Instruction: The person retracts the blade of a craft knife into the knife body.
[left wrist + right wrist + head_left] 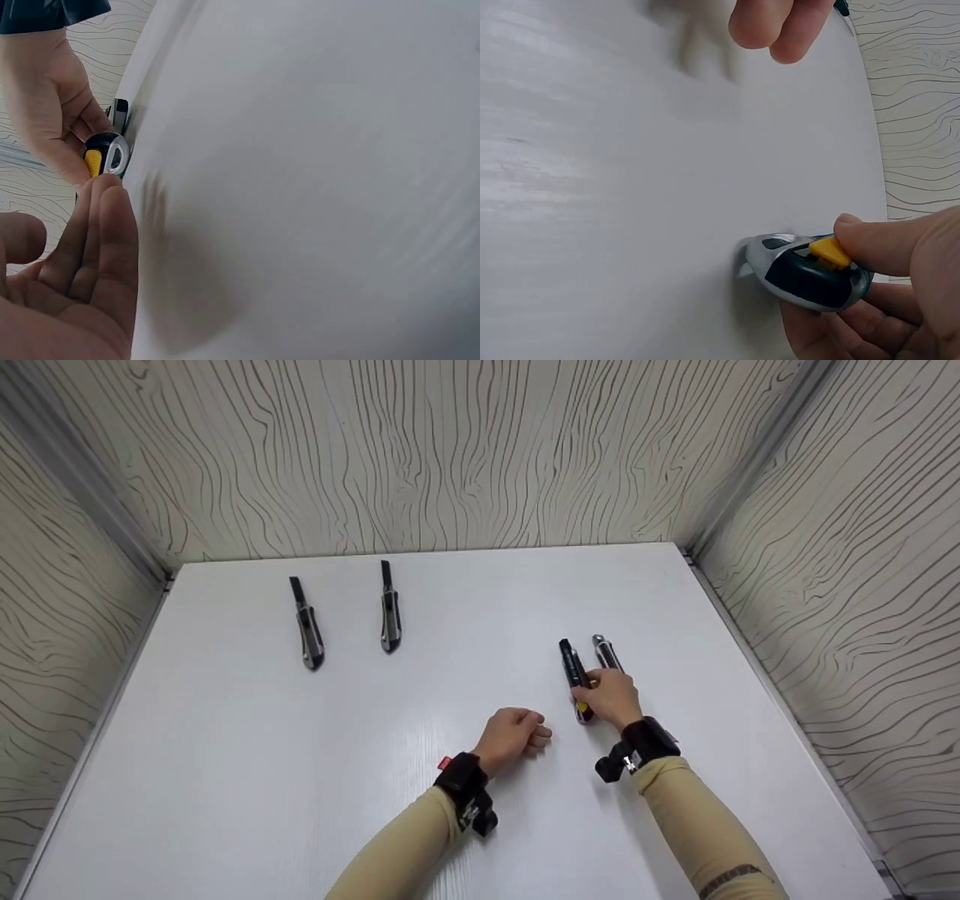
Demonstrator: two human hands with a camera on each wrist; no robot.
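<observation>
My right hand (611, 696) grips a dark utility knife (571, 671) with a yellow slider, near the right part of the table. In the right wrist view the thumb lies by the yellow slider of this knife (802, 274), and the other fingers curl beneath its grey and dark green body. Just beyond that hand lies a second, silver-ended knife (606, 651), partly hidden by the fingers. To the left, my left hand (514, 741) hovers low over the table with nothing in it. Its fingers (116, 240) are loosely bent in the left wrist view.
Two grey-and-black utility knives lie side by side at the back left, one further left (309, 630) and one nearer the middle (390, 619). The white table (225, 780) is bounded by wood-patterned panels (420, 450) at the back and sides.
</observation>
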